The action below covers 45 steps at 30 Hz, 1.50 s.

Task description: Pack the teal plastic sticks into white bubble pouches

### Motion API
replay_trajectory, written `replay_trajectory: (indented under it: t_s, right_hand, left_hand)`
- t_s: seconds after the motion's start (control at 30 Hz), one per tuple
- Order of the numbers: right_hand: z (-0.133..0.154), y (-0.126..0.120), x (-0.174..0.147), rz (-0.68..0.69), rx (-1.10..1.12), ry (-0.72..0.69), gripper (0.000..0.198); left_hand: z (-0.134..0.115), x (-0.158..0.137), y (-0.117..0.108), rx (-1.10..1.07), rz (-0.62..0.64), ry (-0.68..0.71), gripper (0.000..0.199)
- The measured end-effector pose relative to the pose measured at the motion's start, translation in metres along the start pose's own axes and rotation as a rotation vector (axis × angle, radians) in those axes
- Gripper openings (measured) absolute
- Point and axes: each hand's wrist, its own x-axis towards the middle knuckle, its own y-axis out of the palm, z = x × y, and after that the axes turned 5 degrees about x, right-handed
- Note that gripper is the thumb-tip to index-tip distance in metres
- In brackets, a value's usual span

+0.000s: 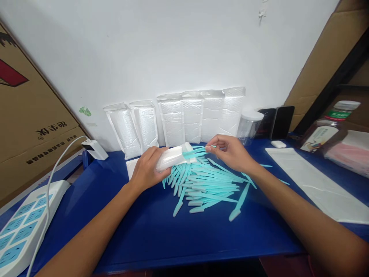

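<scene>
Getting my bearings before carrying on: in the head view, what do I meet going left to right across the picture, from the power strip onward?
Power strip → white charger → left hand → right hand → small white case → bottle.

My one camera rides on my head, facing forward and down across the blue worktop to the white wall. It looks from close above my forearms, which enter low at either side; my left grip and right grip sit near mid-view.
</scene>
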Motion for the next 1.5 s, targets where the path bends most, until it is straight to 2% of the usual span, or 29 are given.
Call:
replay_trajectory:
  t_s: [0.17, 0.27, 0.33, 0.4, 0.5, 0.57, 0.6, 0.67, 0.73, 0.87, 0.97, 1.07, 1.17, 1.27, 1.37, 1.5]
  right_hand:
    - [0.003, 0.009, -0.006, 0.083, -0.011, -0.007, 0.029]
    - [0.005, 0.014, -0.008, 0.136, -0.017, -0.062, 0.025]
    - [0.006, 0.013, -0.007, 0.078, -0.011, -0.132, 0.022]
    - [0.005, 0.01, -0.006, -0.084, -0.023, -0.19, 0.022]
    - [0.001, 0.001, -0.002, -0.346, -0.07, -0.213, 0.025]
    - [-0.003, -0.004, 0.0, -0.42, -0.1, -0.204, 0.027]
    - [-0.004, -0.006, 0.001, -0.423, -0.117, -0.196, 0.028]
    - [-0.008, -0.007, 0.002, -0.376, -0.177, -0.181, 0.03]
    - [-0.011, -0.006, 0.002, -0.272, -0.268, -0.165, 0.031]
    - [-0.019, -0.006, 0.003, -0.042, -0.439, -0.113, 0.032]
    - [-0.026, -0.008, 0.004, 0.053, -0.518, -0.047, 0.032]
    - [-0.031, -0.014, 0.004, 0.147, -0.595, 0.042, 0.03]
    - [-0.032, -0.019, 0.003, 0.319, -0.678, 0.203, 0.033]
    - [-0.031, -0.023, 0.001, 0.453, -0.682, 0.336, 0.033]
    - [-0.028, -0.022, -0.001, 0.517, -0.649, 0.356, 0.022]
    - [-0.03, -0.019, 0.0, 0.5, -0.629, 0.308, 0.02]
  left_hand:
    - [0.0, 0.0, 0.001, -0.004, -0.015, 0.008, 0.059]
    - [-0.001, -0.001, 0.001, -0.009, -0.019, 0.011, 0.059]
    - [-0.002, 0.0, 0.0, -0.003, -0.028, 0.006, 0.058]
    - [-0.001, 0.001, -0.004, 0.007, -0.059, -0.027, 0.055]
    - [0.007, 0.006, -0.015, 0.026, -0.243, -0.196, 0.051]
    - [0.017, 0.009, -0.022, 0.007, -0.44, -0.387, 0.049]
    - [0.023, 0.01, -0.026, -0.018, -0.537, -0.481, 0.048]
    - [0.034, 0.011, -0.03, -0.076, -0.679, -0.583, 0.046]
    - [0.041, 0.01, -0.032, -0.115, -0.72, -0.615, 0.046]
    - [0.041, 0.007, -0.027, -0.149, -0.668, -0.651, 0.055]
    - [0.036, 0.005, -0.019, -0.143, -0.603, -0.655, 0.058]
    - [0.03, 0.003, -0.009, -0.15, -0.444, -0.648, 0.058]
    - [0.026, 0.002, -0.002, -0.13, -0.254, -0.635, 0.056]
    - [0.023, 0.002, -0.001, -0.101, -0.166, -0.613, 0.052]
    - [0.024, 0.005, -0.007, -0.115, -0.008, -0.5, 0.053]
    - [0.025, 0.005, -0.01, -0.146, 0.244, -0.257, 0.065]
